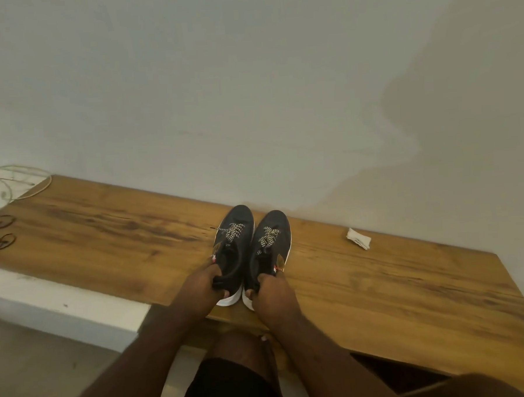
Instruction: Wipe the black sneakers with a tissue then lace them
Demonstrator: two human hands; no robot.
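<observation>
Already laced, both black mesh sneakers (252,244) point toward 12 o'clock, heels clenched in each hand's fingers (221,284); crumpled white tissue (359,238) lies at 2 o'clock, nearer the right hand (270,292)

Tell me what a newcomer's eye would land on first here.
First, the two black sneakers side by side mid-table, toes to the wall, patterned laces across their tops. The left hand and right hand each grip a heel. Next, the crumpled tissue lying apart to the right on the wooden table.
</observation>
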